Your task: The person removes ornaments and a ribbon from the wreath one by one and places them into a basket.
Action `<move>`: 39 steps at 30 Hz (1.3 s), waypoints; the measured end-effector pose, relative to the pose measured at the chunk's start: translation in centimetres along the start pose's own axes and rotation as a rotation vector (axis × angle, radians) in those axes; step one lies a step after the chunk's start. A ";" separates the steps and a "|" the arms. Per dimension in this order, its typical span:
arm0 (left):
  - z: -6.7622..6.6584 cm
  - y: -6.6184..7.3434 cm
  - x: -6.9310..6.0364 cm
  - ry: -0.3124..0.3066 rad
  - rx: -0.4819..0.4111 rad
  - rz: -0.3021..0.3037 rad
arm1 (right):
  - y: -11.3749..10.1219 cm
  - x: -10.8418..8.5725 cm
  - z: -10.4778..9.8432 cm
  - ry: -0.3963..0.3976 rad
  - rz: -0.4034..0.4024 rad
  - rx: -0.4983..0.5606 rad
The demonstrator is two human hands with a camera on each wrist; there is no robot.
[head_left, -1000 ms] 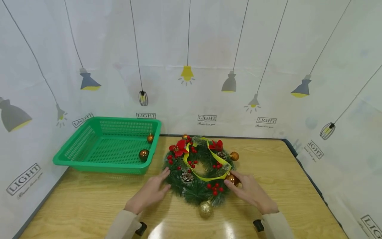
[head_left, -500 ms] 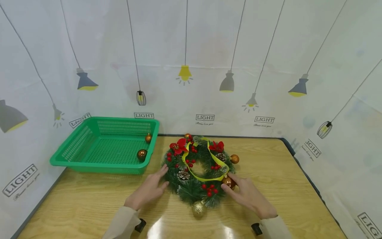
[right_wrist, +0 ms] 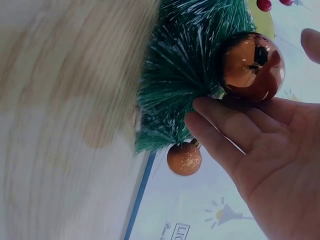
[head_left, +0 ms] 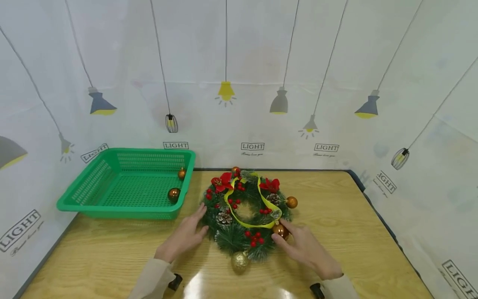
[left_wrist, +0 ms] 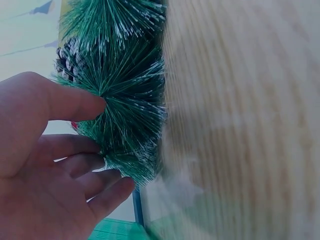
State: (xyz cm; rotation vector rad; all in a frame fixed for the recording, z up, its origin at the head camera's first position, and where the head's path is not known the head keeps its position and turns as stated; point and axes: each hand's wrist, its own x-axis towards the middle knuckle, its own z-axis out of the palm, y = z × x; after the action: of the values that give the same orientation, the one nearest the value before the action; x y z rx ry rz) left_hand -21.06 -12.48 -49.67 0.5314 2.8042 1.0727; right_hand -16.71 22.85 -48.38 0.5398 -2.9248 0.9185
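So the wreath (head_left: 229, 237) is lying flat on the wooden table (head_left: 336, 207), right between two hands that are staying well apart. The left hand (head_left: 184, 237) is touching its left edge, fingers pretty straight, not gripping anything. The right hand (head_left: 307, 248) is stretching its fingers along the other side by a shiny copper ball (head_left: 280, 231), thumb sitting off it; can't tell if the fingers are touching the ball. A yellow ribbon (head_left: 251, 225) is looping over the top, and a green basket (head_left: 123, 214) is sitting off to the left.
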 end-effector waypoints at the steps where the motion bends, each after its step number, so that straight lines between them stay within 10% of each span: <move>1: 0.1 0.1 -0.3 0.011 0.012 0.008 | 0.1 -0.1 0.0 0.003 0.009 0.006; 14: 1.6 2.6 -4.9 0.024 0.029 0.112 | 3.2 0.7 -2.6 0.081 0.025 0.018; 39: 2.2 2.3 -5.3 -0.026 0.098 0.103 | 3.3 2.3 -1.0 0.009 0.031 0.064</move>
State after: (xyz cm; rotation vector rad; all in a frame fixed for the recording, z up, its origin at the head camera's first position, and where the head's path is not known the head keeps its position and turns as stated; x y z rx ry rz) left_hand -14.97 -11.31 -50.00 0.7009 2.8461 0.9407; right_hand -20.05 25.20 -49.07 0.4937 -2.9127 1.0188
